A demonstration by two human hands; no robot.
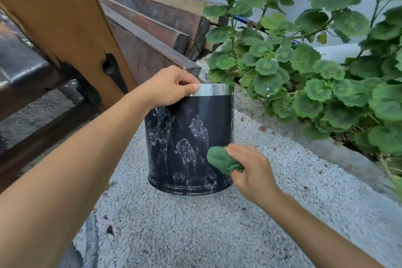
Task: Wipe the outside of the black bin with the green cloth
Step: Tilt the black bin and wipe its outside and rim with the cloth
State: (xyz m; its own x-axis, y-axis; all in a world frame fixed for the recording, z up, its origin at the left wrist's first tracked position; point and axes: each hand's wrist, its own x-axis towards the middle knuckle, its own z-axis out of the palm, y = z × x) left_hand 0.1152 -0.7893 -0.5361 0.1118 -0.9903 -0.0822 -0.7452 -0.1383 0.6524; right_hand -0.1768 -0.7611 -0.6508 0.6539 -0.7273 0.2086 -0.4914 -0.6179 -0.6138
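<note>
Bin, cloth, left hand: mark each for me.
bin (pixel 174 132), head view, smeared front wall.
cloth (pixel 221 160), head view, bunched middle.
left hand (pixel 169 87), head view, back of hand.

no legible text anywhere

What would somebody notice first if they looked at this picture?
Probably the black bin in the middle, standing on pale gravel and covered in whitish smears. The left hand grips its silver rim, while the right hand holds a bunched green cloth against its lower side. A leafy geranium fills the right.
</note>
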